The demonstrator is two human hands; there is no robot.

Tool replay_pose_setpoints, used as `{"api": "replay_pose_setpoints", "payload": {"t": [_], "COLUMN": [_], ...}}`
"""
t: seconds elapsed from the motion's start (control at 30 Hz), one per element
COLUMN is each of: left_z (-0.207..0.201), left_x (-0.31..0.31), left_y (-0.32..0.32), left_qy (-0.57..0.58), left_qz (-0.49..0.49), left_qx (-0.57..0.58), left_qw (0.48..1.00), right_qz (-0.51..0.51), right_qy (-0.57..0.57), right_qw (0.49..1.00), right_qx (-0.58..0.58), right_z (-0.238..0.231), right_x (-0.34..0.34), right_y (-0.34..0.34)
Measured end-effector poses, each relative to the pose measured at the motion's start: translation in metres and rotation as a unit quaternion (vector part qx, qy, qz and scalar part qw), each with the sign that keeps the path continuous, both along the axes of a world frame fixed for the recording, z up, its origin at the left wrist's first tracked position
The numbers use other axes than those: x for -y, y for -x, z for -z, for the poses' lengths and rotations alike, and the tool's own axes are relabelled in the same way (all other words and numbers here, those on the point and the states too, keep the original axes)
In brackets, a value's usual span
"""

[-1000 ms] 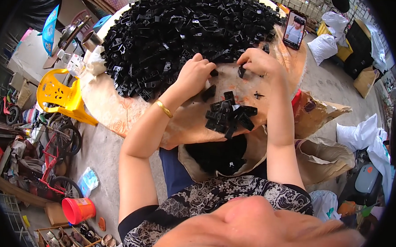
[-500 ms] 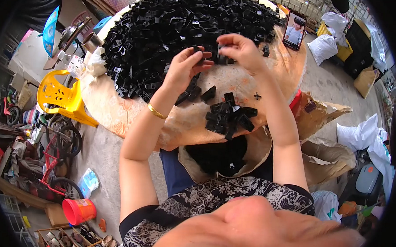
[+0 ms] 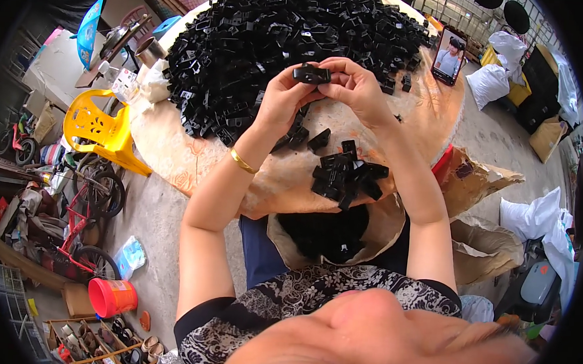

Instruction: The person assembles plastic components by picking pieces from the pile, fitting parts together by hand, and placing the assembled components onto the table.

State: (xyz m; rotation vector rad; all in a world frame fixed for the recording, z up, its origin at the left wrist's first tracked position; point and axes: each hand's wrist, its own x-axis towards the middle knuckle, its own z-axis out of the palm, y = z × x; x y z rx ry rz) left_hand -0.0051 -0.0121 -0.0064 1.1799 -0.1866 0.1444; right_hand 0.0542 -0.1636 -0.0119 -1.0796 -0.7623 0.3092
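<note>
Between my two hands, over the near edge of a large heap of black plastic parts (image 3: 279, 43), is a small black plastic part (image 3: 311, 74). My left hand (image 3: 281, 97) grips its left end with closed fingers. The fingers of my right hand (image 3: 357, 90) close on its right end. Nearer to me, a small cluster of similar black parts (image 3: 344, 175) lies on the orange-patterned tablecloth (image 3: 284, 188). Below the table edge, an open brown paper sack (image 3: 390, 220) at my lap has dark contents.
A phone (image 3: 448, 60) stands upright at the table's right side. Paper sacks (image 3: 479, 182) and white bags (image 3: 489, 80) stand on the right. A yellow plastic chair (image 3: 103, 129), a red bicycle (image 3: 71, 236) and a red bucket (image 3: 111, 298) are on the left.
My hands have come together, and a black plastic part now shows clearly between them. Half a second ago they were apart. The whole view has shifted slightly.
</note>
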Motion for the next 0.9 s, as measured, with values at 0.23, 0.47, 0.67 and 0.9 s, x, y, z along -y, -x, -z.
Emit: {"api": "replay_pose_setpoints", "payload": {"t": [0.23, 0.47, 0.67, 0.9], "left_z": [0.006, 0.004, -0.004, -0.005], "left_x": [-0.005, -0.012, -0.007, -0.003], "left_y": [-0.006, -0.008, -0.002, -0.001], "left_qy": [0.077, -0.058, -0.162, -0.077], "left_qz": [-0.018, -0.077, -0.105, -0.079], "left_qx": [-0.018, 0.025, 0.037, 0.007], "left_qw": [0.997, 0.995, 0.981, 0.994], "right_qz": [0.137, 0.201, 0.276, 0.312], "right_qy": [0.089, 0.136, 0.198, 0.216], "right_qw": [0.982, 0.955, 0.879, 0.828], "right_qx": [0.093, 0.172, 0.333, 0.413], "right_z": [0.004, -0.001, -0.005, -0.001], "right_x": [0.001, 0.001, 0.004, 0.001], "right_y": [-0.001, 0.004, 0.007, 0.008]}}
